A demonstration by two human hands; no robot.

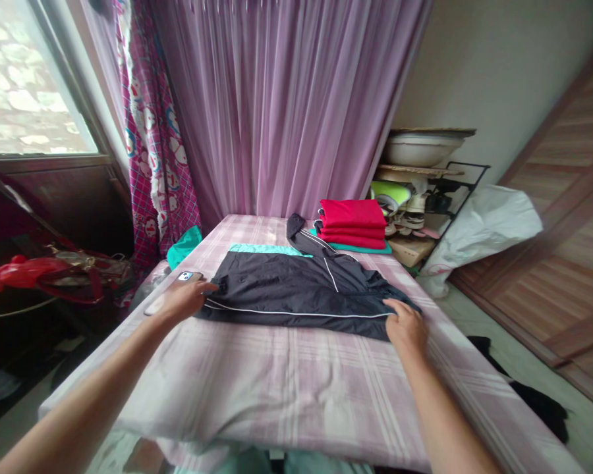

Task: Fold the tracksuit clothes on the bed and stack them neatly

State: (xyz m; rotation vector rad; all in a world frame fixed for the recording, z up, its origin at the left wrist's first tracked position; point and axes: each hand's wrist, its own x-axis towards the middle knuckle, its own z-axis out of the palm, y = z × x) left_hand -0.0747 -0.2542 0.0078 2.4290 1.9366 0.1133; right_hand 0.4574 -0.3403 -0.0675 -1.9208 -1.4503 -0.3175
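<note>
A black jacket with white piping lies spread sideways on the table, partly folded, with one sleeve angled off toward the back. At its left end my left hand pinches the dark fabric near the white stripe. My right hand is closed on the fabric at the other end, thumb and forefinger by the piping. A strip of turquoise cloth shows along the jacket's far edge. Just beyond my left hand, a phone lies on the table.
Folded red clothes are stacked on turquoise cloth at the table's back right. A plaid cloth covers the table. To the right stand a rack with basins and shoes, and a white sack. Purple curtains hang behind.
</note>
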